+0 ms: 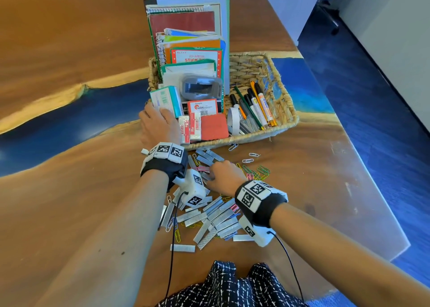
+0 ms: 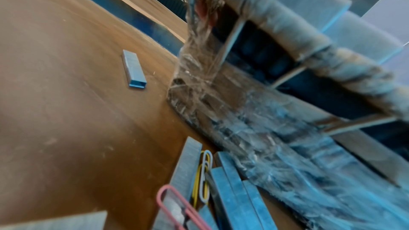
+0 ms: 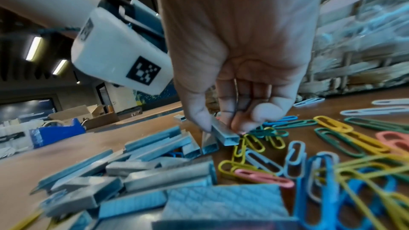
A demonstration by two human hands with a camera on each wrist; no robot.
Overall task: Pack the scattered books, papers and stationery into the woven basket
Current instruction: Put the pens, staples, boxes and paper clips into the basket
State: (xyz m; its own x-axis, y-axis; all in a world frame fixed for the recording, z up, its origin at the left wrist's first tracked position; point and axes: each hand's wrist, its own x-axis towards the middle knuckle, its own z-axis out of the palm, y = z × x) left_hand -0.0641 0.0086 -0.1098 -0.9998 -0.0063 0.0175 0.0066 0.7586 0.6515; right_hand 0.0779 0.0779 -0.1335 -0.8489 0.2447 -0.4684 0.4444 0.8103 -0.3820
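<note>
The woven basket (image 1: 282, 111) sits on the wooden table (image 1: 69, 202) at about twelve o'clock from the person. Notebooks (image 1: 186, 23) stand upright at its far left, markers (image 1: 258, 104) lie at its right side, and erasers (image 1: 194, 127) and a red pad (image 1: 214, 126) lie along its near edge.

The left hand (image 1: 158, 126) rests at the basket's near-left corner, at roughly eleven o'clock, touching a teal-and-white box (image 1: 166, 99) that leans there. Whether its fingers curl round the box I cannot tell; they are hidden behind the hand, and the left wrist view shows only the blurred basket wall (image 2: 232, 114) and a stray staple strip (image 2: 135, 69).

The right hand (image 3: 239, 69) is down in the pile just in front of the basket, its thumb and fingertips (image 3: 241, 127) pinching one staple strip (image 3: 225, 134) at the heap's far edge. More staple strips (image 1: 209, 218) lie scattered at six o'clock from the basket, and coloured paper clips (image 3: 332, 128) are spread at three o'clock from the hand.
</note>
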